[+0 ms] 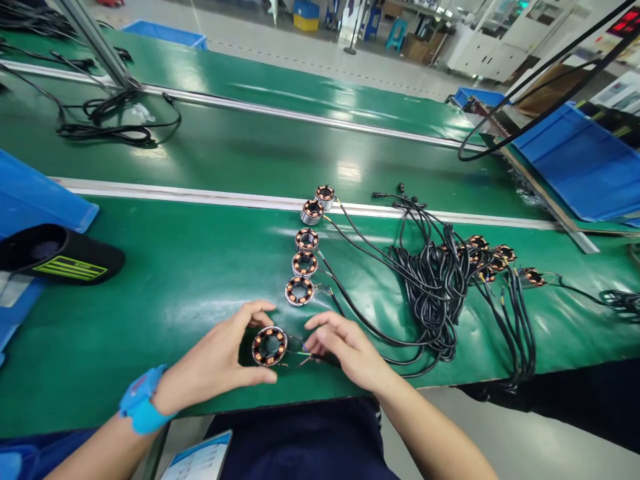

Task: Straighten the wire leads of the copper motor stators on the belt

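Observation:
A ring-shaped motor stator (257, 353) with copper windings lies on the green bench mat close to the front edge. My left hand (227, 350) curves around its left side, thumb and fingers apart. I cannot tell whether the palm side touches the ring. To the right of the stator, my right hand (345, 347) is closed, its fingertips pinching the thin lead wires (299, 353) that come out of it. Beyond my hands several more stators (300, 291) stand in a row leading away from me, their leads joined to black cables.
A large bundle of black cables (433, 287) lies right of the row, with more stators (504, 253) beyond it. On the left, a black cylinder (75, 257) with a yellow-green label rests by a blue bin (45, 190). A metal rail (225, 198) crosses the bench.

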`<action>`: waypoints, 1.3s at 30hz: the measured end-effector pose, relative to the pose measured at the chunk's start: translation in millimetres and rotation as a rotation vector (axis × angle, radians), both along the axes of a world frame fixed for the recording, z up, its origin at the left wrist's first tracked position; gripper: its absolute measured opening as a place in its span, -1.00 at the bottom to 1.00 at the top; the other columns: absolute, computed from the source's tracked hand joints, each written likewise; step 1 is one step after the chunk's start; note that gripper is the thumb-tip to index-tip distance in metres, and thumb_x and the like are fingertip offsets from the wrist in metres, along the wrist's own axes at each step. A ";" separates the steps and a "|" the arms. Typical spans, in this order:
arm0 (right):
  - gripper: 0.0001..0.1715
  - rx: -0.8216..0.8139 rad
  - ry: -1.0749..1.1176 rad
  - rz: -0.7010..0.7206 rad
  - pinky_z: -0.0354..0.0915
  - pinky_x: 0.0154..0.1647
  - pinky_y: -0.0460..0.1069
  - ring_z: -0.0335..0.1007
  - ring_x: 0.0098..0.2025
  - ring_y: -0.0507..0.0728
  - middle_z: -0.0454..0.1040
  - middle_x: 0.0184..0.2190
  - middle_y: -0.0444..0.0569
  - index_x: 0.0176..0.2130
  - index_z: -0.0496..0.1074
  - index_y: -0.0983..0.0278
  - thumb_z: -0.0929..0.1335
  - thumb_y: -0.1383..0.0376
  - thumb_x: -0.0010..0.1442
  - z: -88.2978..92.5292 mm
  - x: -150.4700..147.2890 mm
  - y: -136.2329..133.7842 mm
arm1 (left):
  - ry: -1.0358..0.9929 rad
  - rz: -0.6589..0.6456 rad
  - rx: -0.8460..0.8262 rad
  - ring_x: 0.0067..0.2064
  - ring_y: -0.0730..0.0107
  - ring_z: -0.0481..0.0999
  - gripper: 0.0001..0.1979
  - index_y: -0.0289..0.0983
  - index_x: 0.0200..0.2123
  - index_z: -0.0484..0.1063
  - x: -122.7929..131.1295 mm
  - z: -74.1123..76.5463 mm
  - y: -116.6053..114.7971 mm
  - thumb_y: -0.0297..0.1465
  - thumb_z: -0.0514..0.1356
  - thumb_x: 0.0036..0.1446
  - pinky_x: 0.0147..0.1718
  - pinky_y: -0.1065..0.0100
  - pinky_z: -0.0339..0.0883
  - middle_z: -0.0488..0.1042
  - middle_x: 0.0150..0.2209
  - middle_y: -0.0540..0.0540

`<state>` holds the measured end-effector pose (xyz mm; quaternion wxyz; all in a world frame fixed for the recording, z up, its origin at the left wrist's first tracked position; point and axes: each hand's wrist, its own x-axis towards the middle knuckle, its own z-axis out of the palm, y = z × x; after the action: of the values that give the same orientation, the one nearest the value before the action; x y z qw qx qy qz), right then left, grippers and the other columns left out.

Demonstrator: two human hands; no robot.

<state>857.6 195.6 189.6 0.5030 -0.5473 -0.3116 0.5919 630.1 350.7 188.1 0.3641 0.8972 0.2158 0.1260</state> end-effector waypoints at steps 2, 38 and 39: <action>-0.58 0.125 -0.211 -0.194 0.41 0.00 0.05 0.54 -0.11 0.11 0.61 -0.16 -0.01 -0.02 0.48 0.19 0.37 -0.07 0.37 1.5 12.5 -1.8 | -0.004 -0.069 0.013 -0.02 0.25 0.62 -0.33 -0.13 0.27 0.26 4.7 12.1 13.0 -0.08 0.38 0.20 -0.07 0.31 0.51 0.57 0.04 -0.10; -0.52 -0.019 0.069 -0.016 0.22 -0.45 -0.10 0.44 -0.35 0.02 0.48 -0.36 -0.10 -0.26 0.46 0.27 0.51 -0.07 0.15 -9.9 -10.0 50.3 | -0.162 -0.488 0.378 0.04 0.32 0.42 -0.73 -0.03 -0.01 0.60 32.6 17.3 75.2 -0.45 0.13 0.43 0.00 0.32 0.28 0.53 -0.22 0.00; -0.45 -0.041 0.152 -0.058 0.19 -0.45 -0.11 0.40 -0.36 0.00 0.47 -0.38 -0.13 -0.29 0.43 0.27 0.56 -0.10 0.06 -7.9 -9.5 51.7 | -0.159 -0.495 0.365 0.03 0.32 0.42 -0.72 -0.03 -0.02 0.60 33.0 17.8 75.0 -0.45 0.13 0.43 0.00 0.33 0.29 0.53 -0.22 -0.01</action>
<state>848.1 247.3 181.7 0.5309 -0.5196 -0.2445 0.6232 663.1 425.6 205.9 0.2323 0.9604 -0.0645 0.1398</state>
